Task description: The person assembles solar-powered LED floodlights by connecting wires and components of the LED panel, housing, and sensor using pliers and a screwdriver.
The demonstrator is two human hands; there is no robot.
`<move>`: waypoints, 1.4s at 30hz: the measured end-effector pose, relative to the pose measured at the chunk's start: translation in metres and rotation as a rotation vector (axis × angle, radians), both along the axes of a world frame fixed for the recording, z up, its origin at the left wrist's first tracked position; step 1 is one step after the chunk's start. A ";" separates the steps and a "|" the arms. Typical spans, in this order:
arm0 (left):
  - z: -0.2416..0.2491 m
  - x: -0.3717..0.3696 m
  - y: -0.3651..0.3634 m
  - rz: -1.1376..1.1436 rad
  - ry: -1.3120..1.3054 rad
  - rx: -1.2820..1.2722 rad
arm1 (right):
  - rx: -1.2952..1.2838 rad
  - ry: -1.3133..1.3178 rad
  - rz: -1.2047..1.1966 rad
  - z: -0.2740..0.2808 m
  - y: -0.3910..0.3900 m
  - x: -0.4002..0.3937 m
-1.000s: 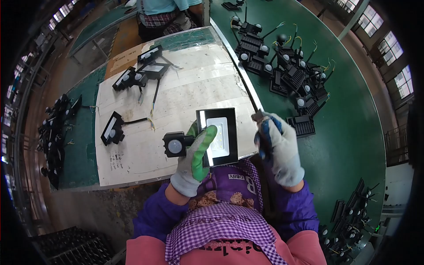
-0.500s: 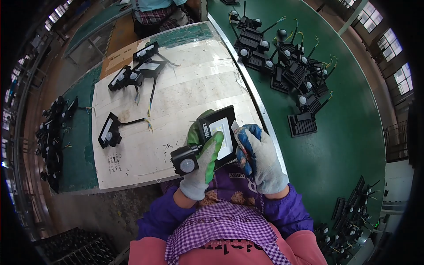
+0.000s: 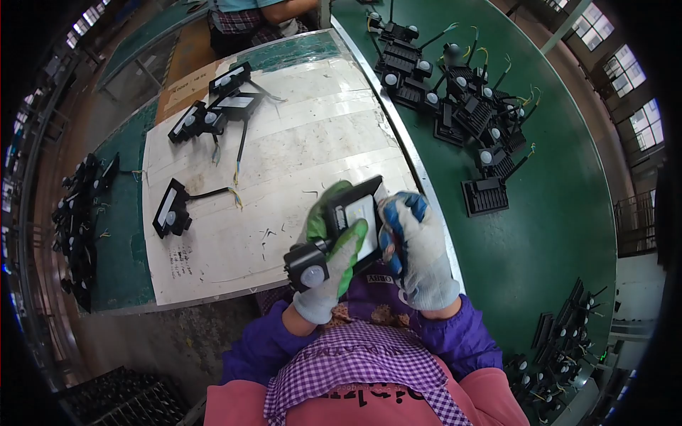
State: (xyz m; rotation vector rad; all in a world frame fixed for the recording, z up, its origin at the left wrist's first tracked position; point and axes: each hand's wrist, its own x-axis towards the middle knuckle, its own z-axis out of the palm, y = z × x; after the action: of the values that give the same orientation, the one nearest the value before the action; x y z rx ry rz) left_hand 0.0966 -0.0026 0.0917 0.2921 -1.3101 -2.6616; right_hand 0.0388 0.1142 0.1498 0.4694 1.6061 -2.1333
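A black floodlight (image 3: 339, 211) with a pale glass front and a sensor with a round white lens (image 3: 312, 275) is held up in front of my body. My left hand (image 3: 334, 263), in a white and green glove, is closed round its left side, thumb across the front. At the lamp's right edge is my right hand (image 3: 418, 245), in a white and blue glove, its fingers bent together. Whatever those fingers hold is mostly hidden. One floodlight (image 3: 170, 207) with a cable lies on the white board (image 3: 284, 170) to the left.
Several floodlights (image 3: 213, 117) lie at the board's upper left, more (image 3: 82, 213) on the green table beyond. Piles of lamps (image 3: 465, 106) occupy the green table (image 3: 540, 227) at right, with others (image 3: 568, 334) at lower right. A person (image 3: 259, 18) stands across the board.
The held lamp has shifted slightly right and down and tilted, with my left hand. My right hand has turned a little at its edge. The person's arm across the board has moved.
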 end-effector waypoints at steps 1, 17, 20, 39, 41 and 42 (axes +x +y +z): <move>0.000 0.004 0.003 -0.009 0.031 0.026 | 0.014 0.020 -0.022 0.002 0.000 -0.004; -0.020 0.011 0.003 -0.060 -0.026 0.285 | 0.034 0.019 0.043 -0.003 0.015 -0.005; -0.004 0.005 0.002 -0.030 0.038 0.042 | 0.019 0.013 0.007 -0.006 0.016 -0.012; -0.018 0.000 -0.015 -0.207 -0.192 0.088 | 0.175 0.065 0.094 -0.009 0.024 -0.016; -0.012 -0.006 -0.024 -0.211 -0.068 -0.149 | 0.233 0.112 0.242 -0.015 0.040 -0.027; -0.011 -0.009 -0.029 -0.238 -0.032 -0.224 | 0.311 0.105 0.348 -0.013 0.046 -0.034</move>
State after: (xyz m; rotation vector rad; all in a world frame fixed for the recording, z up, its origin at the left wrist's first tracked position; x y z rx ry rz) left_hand 0.0880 -0.0314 0.0804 0.1588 -1.7344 -2.6686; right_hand 0.0047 0.1597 0.1371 0.1545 1.9295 -1.6848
